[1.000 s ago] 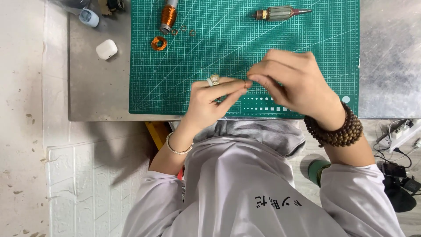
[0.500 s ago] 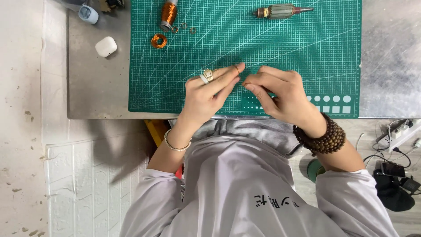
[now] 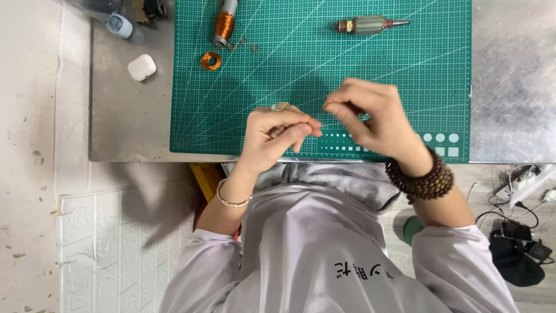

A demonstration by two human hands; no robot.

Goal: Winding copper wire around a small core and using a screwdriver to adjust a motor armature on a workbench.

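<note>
Since half a second ago the two hands have drawn apart: their fingertips were almost touching, and now a gap lies between them, with the right hand (image 3: 373,119) lifted a little farther from the near edge of the mat (image 3: 324,75). The left hand (image 3: 275,136) sits just inside that near edge, its grip pressed together, thumb against forefinger; what it pinches is too small to make out. The right hand's grip is pinched the same way, fingertips pointing toward the left hand. A very thin wire (image 3: 339,119) seems to run between the two pinches, low over the mat's near edge, though it is too fine to be sure of. The left hand wears a ring (image 3: 280,106) and a thin bangle (image 3: 230,200); the right wrist carries a bead bracelet (image 3: 421,179).

At the mat's far edge lie a copper spool (image 3: 223,24) toward the left corner, a small copper coil (image 3: 211,60) just nearer than it, and a few tiny washers (image 3: 243,43) beside the spool. A motor armature (image 3: 368,25) lies well to the right of them along the same far edge. On the bare tabletop (image 3: 130,122) left of the mat sits a white case (image 3: 141,67).
</note>
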